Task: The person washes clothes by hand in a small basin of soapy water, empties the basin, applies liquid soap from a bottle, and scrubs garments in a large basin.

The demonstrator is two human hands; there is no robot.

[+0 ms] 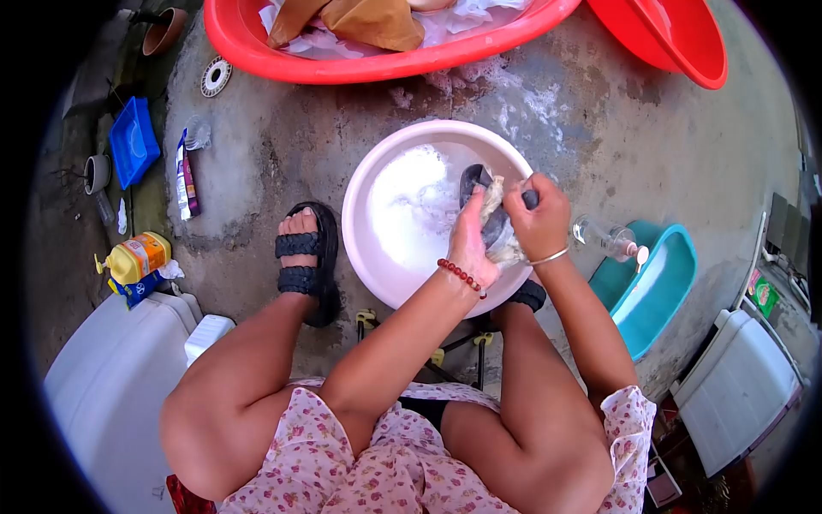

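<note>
Over the right side of a pale pink basin (pixel 371 248) with sudsy water, my left hand (pixel 469 236) grips a dark shoe (pixel 473 177), its fingers partly hidden behind it. A wet, cream-coloured cloth or mesh (pixel 492 199) lies along the shoe, and more of it hangs below near the basin's rim. My right hand (pixel 539 216) is closed in a fist around a dark rounded piece (pixel 530 199), whose end sticks out between the fingers. I cannot make out whether this piece is part of the shoe or a separate tool.
A red tub (pixel 342 70) with soaked cloths stands ahead, and a second red basin (pixel 692 43) beyond right. Right of my hands are a clear bottle (pixel 604 237) and a teal basin (pixel 685 278). At left are a yellow bottle (pixel 137 257) and a blue tray (pixel 133 141).
</note>
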